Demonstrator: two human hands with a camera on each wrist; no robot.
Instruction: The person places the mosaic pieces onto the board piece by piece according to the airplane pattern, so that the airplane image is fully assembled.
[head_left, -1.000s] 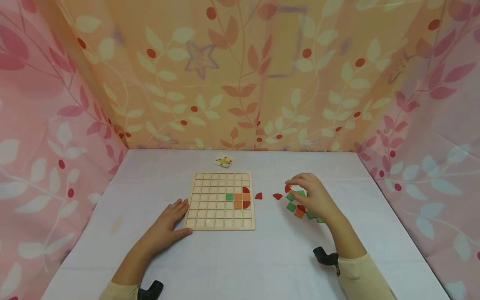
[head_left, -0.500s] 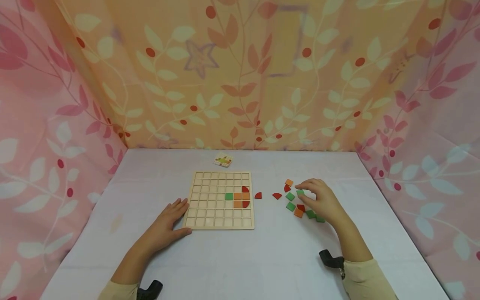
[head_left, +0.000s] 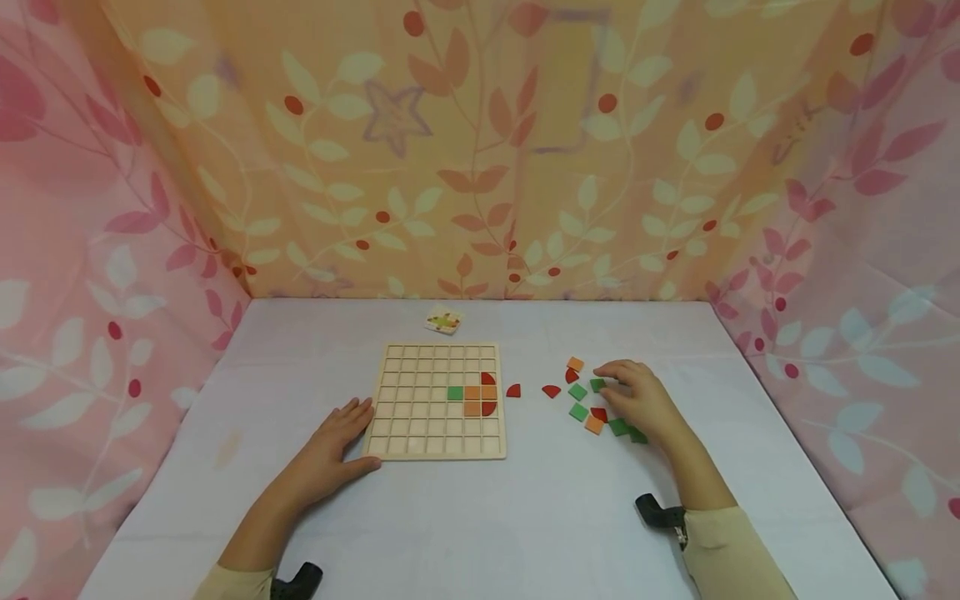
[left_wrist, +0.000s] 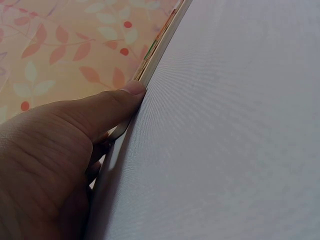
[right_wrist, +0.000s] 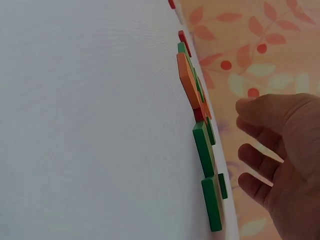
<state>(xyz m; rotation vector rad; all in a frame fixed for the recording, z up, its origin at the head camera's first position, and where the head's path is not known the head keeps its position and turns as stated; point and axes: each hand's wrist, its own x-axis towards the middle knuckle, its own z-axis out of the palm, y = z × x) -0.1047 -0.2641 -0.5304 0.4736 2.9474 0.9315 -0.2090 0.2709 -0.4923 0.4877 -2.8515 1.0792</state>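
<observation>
A square wooden grid board lies on the white table. Toward its right side sit a green square tile, several orange squares and two red quarter-round tiles. My left hand rests at the board's lower left corner, fingers along the left edge and thumb touching the near edge. Over the loose tiles to the right hovers my right hand, fingers loosely bent and apart, holding nothing. Nearest its fingertips is a green square tile. The right wrist view shows the hand raised above the tiles.
Loose tiles spread right of the board, among them an orange square, a red quarter-round and green squares. A small patterned card lies behind the board. Floral cloth surrounds the table on three sides.
My right hand has drawn back to the right and slightly toward me, uncovering an orange tile and green tiles. My left hand stays at the board. The whole view shifts slightly.
</observation>
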